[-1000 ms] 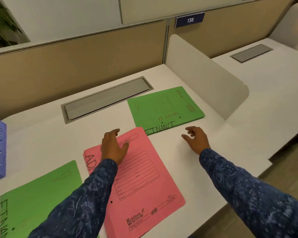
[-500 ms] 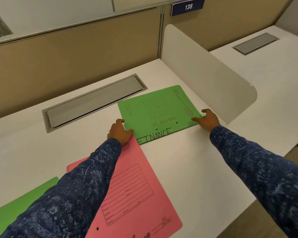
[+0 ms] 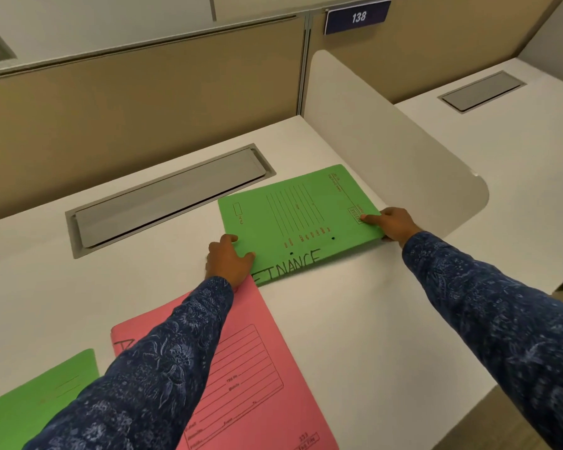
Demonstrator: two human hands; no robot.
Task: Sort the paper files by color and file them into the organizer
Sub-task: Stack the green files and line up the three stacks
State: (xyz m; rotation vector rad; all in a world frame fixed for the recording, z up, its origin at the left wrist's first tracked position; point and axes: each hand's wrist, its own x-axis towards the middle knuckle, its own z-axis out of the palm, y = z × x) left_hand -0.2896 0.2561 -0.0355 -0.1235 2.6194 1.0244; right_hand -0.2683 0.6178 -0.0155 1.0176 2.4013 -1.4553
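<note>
The green FINANCE file (image 3: 299, 219) lies flat at the far side of the desk (image 3: 355, 336), its long axis running across between both hands. The left hand (image 3: 228, 261) pinches its near-left corner and the right hand (image 3: 392, 224) its right edge (thumbs on top), so both seem equally placed to lift.

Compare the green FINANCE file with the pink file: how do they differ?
Grip: the left hand and right hand pinch the green file at opposite ends; no hand holds the pink file.
Place: the green file sits farther away, by the white divider; the pink file lies nearer, partly under the left sleeve.
Both carry a printed ruled form.
</note>
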